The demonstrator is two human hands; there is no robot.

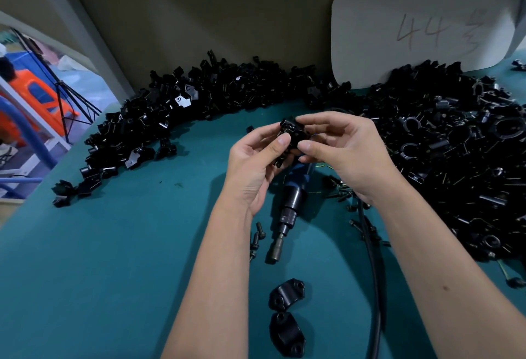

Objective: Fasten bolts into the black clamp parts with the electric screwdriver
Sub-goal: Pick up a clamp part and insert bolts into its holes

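body: two bare forearms and hands are seen | left hand [253,165]: no glove, ring or watch is worn | right hand [344,156]: likewise uncovered | sleeves: none are shown within view | nails: kept short, unpainted

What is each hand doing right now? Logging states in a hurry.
Left hand: grips the black clamp part.
Right hand: pinches the same clamp part.
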